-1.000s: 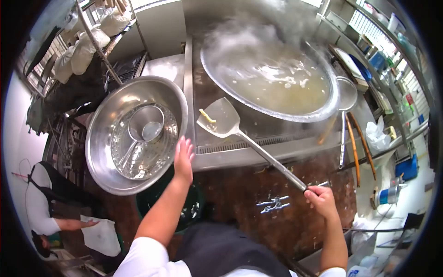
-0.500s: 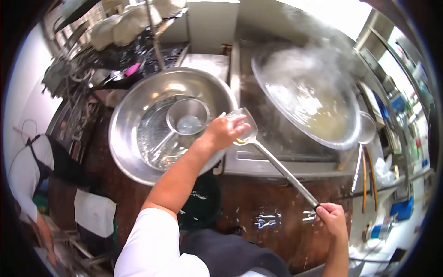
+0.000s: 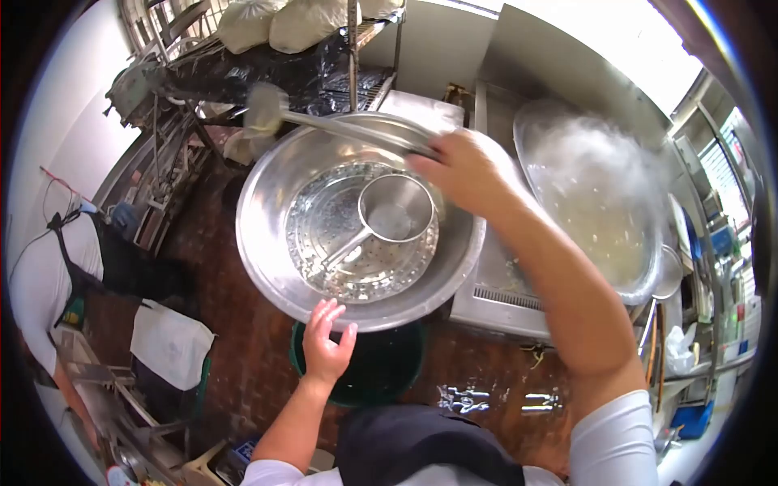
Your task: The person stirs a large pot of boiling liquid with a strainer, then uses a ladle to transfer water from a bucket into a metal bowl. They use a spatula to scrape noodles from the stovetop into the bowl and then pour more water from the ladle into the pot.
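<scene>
My right hand is wrapped round the handle end of a long-handled ladle, held over the back rim of a large steel bowl. The ladle's blurred head points left, beyond the bowl's rim. My left hand is raised with fingers apart at the bowl's front edge and holds nothing. Inside the bowl, a small steel pot with a handle rests on a perforated bottom. Whether the ladle holds anything is too blurred to tell.
A steaming wide pan of liquid stands at the right on a steel stove. Below the bowl is a dark green tub. Another person in a dark apron is at the left. A shelf with pale bags stands behind.
My right hand has swung the ladle from the front right to above the bowl's back rim. My left hand has left the ladle head and moved down. The view has shifted left.
</scene>
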The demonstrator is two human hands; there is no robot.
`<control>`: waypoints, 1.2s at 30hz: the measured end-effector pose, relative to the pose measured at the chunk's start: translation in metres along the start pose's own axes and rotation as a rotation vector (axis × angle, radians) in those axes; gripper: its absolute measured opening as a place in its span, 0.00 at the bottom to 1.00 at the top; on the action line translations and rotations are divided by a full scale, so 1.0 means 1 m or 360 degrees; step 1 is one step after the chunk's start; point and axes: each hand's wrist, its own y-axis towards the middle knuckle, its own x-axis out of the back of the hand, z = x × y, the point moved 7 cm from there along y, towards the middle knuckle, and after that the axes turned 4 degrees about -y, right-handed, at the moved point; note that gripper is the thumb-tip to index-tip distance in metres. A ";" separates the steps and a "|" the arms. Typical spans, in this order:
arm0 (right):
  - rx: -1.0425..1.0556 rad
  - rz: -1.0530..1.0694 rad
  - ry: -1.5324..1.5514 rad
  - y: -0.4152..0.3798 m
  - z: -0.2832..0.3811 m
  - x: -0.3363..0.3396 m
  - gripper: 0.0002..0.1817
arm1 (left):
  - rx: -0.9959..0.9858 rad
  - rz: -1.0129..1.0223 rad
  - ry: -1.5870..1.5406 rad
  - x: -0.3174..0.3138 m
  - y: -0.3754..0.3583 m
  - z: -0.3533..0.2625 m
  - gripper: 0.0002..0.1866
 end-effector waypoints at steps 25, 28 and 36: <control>-0.1959 -0.1200 0.0834 -0.557 -0.254 0.130 0.18 | 0.1136 0.1322 -0.0477 -0.172 0.140 0.144 0.12; -0.2131 -0.1234 0.0211 -0.648 -0.311 0.146 0.17 | 0.1151 0.1121 -0.0512 -0.169 0.140 0.119 0.11; -0.2488 -0.0873 -0.0941 -0.757 -0.456 0.177 0.17 | 0.1169 0.0533 -0.0743 -0.112 0.092 0.003 0.15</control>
